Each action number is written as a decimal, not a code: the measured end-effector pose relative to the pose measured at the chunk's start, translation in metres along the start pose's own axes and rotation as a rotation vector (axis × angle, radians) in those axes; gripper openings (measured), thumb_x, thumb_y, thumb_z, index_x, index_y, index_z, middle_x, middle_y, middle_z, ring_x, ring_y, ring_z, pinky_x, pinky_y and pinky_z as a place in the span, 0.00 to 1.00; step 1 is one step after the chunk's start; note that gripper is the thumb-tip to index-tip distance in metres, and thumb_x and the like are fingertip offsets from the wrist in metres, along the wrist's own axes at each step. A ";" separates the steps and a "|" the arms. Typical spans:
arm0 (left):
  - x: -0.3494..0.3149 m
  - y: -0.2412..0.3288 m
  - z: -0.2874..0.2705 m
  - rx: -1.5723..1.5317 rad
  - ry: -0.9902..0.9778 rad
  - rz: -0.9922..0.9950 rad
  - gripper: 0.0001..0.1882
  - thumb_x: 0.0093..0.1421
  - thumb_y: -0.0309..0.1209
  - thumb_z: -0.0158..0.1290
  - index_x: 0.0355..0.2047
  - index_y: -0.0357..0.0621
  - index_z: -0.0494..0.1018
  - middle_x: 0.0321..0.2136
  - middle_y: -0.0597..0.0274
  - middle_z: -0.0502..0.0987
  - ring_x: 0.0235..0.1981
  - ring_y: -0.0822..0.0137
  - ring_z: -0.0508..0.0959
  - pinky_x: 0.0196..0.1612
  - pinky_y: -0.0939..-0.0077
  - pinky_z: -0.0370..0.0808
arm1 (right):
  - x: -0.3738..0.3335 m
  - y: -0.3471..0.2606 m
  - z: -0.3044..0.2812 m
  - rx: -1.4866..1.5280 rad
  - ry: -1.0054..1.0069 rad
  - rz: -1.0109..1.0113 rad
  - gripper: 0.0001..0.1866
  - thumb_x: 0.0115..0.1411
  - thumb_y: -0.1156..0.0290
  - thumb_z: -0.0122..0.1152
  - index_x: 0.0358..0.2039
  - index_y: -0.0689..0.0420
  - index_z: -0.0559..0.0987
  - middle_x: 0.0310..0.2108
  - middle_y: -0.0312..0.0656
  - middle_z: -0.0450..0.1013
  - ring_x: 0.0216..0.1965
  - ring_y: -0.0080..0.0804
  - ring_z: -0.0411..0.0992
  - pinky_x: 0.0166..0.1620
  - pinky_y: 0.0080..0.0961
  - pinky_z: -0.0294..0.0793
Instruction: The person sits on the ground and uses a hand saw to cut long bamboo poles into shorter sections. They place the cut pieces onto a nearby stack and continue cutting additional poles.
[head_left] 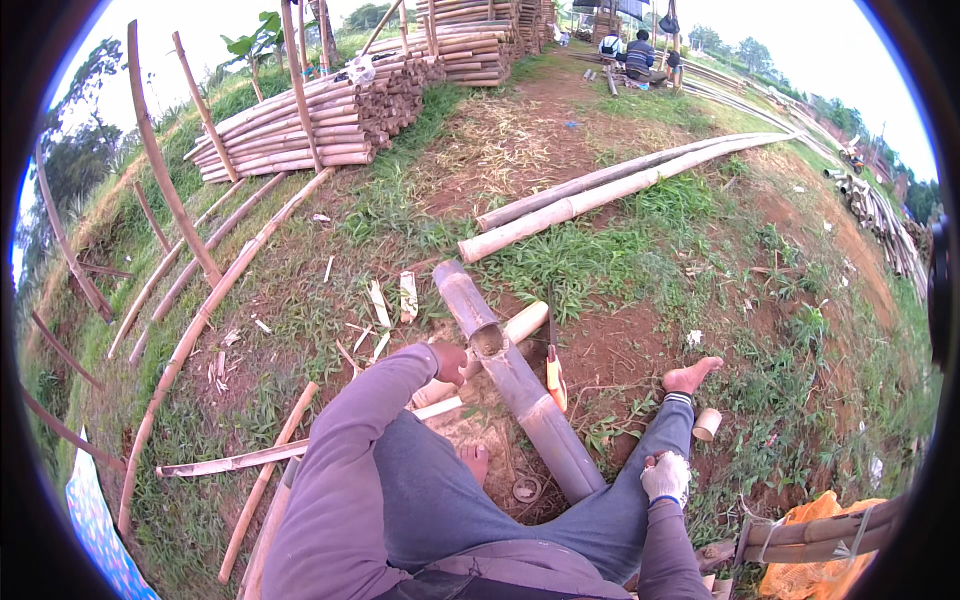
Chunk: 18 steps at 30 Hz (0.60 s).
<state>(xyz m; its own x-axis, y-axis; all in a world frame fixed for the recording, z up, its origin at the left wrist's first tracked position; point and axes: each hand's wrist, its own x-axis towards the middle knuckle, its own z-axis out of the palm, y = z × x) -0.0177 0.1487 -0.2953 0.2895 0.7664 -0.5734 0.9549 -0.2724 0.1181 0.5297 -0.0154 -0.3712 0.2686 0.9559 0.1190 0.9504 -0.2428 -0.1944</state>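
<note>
A thick grey-brown bamboo pole slants between my legs, with a notch or break partway up. Its far section ends near the grass, and a paler bamboo length lies crosswise beneath. My bare left hand hangs beyond my left knee, close to the pale bamboo; its fingers curl downward, and whether they touch it is hidden. On my right shin rests my right hand, in a whitish glove, fingers curled closed; anything inside is hidden. A saw with a yellow-orange handle stands beside the pole.
Bamboo offcuts and split strips lie ahead of my left hand. A short bamboo ring sits beside my right foot. Long poles stretch across the grass, stacked bamboo rises behind, and people sit far off. An orange sack is at lower right.
</note>
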 end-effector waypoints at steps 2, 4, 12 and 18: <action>0.001 -0.002 0.002 -0.004 0.002 0.001 0.40 0.63 0.56 0.66 0.69 0.49 0.74 0.63 0.44 0.80 0.65 0.43 0.79 0.67 0.51 0.75 | 0.000 0.001 0.003 -0.002 0.004 -0.001 0.12 0.61 0.59 0.70 0.35 0.54 0.91 0.36 0.52 0.85 0.42 0.54 0.84 0.51 0.49 0.82; 0.002 -0.003 0.002 -0.004 0.005 0.007 0.40 0.63 0.55 0.66 0.70 0.49 0.74 0.63 0.44 0.80 0.65 0.43 0.79 0.67 0.51 0.75 | 0.000 0.001 0.003 0.009 0.001 0.001 0.12 0.61 0.59 0.70 0.35 0.53 0.91 0.36 0.52 0.85 0.43 0.54 0.84 0.51 0.49 0.81; 0.006 -0.007 0.007 0.003 0.025 0.016 0.40 0.63 0.55 0.66 0.70 0.49 0.74 0.63 0.44 0.80 0.65 0.43 0.79 0.68 0.51 0.74 | 0.001 0.003 0.006 -0.006 0.003 0.017 0.13 0.61 0.58 0.71 0.38 0.53 0.91 0.38 0.50 0.86 0.45 0.53 0.84 0.53 0.49 0.81; 0.005 -0.004 0.005 -0.009 0.004 0.003 0.40 0.62 0.54 0.67 0.70 0.49 0.74 0.65 0.44 0.79 0.66 0.43 0.78 0.68 0.51 0.74 | 0.001 0.006 0.009 -0.011 -0.013 0.029 0.14 0.61 0.57 0.71 0.39 0.52 0.91 0.39 0.50 0.86 0.45 0.53 0.84 0.53 0.49 0.81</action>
<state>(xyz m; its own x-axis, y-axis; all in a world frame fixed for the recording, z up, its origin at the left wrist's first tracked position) -0.0204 0.1513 -0.3027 0.2923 0.7681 -0.5697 0.9547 -0.2692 0.1269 0.5340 -0.0142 -0.3806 0.2941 0.9505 0.1005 0.9439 -0.2723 -0.1869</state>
